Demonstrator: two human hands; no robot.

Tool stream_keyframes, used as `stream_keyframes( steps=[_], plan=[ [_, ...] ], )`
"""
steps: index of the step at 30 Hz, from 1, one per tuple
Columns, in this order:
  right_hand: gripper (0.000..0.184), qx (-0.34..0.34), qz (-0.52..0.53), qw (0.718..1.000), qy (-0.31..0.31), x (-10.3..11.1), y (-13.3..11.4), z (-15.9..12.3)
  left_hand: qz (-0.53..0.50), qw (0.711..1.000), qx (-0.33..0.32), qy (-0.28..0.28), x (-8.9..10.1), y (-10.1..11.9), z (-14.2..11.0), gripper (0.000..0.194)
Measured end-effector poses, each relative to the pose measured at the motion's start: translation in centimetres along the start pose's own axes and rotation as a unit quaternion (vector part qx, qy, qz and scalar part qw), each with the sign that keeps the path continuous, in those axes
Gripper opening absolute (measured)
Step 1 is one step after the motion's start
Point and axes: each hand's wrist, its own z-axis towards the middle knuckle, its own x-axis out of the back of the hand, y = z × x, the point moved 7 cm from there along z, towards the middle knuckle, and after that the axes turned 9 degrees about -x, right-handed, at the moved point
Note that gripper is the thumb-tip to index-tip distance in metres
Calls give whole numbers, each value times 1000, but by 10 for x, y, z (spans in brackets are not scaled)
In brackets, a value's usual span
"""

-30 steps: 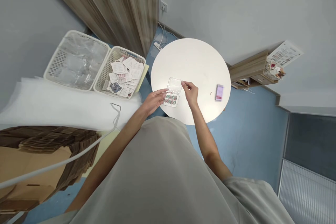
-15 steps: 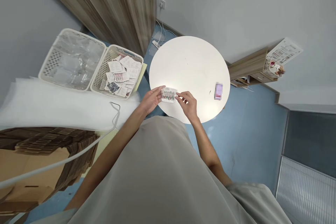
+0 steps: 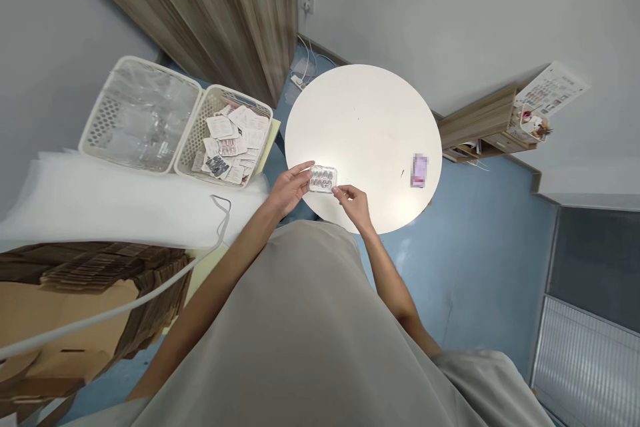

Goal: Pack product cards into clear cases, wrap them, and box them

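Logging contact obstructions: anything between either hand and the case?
Nothing visible. The left hand holds the case by its left side; the right hand has fingertips at its lower right corner. The purple item lies well off to the right on the table.

Even light leaves the table (image 3: 370, 120) brightest, with glare along its lower part and a pale sheen on the floor (image 3: 465, 233) right of centre. The wide lens stretches the cabinet (image 3: 225, 7) at upper left; mosaic blocks veil the purple item (image 3: 421, 171). The case (image 3: 323, 179) seems slightly soft.
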Motion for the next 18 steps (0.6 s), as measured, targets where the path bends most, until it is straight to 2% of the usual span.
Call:
stream_keyframes(
  steps=[3, 5, 13, 18],
  plan=[
    [50, -49, 70, 992, -87, -15, 15, 6, 12, 1000, -9, -17, -3, 0, -1, 52],
    [52, -62, 98, 988, -106, -21, 21, 8, 20, 999, -15, -25, -2, -1, -2, 54],
    [56, -80, 121, 985, -91, -26, 39, 15, 150, 986, 74, 12, 19, -30, -8, 75],
    [52, -82, 124, 985, -85, -27, 43, 18, 199, 979, 30, 22, 22, -33, -6, 74]
  ],
)
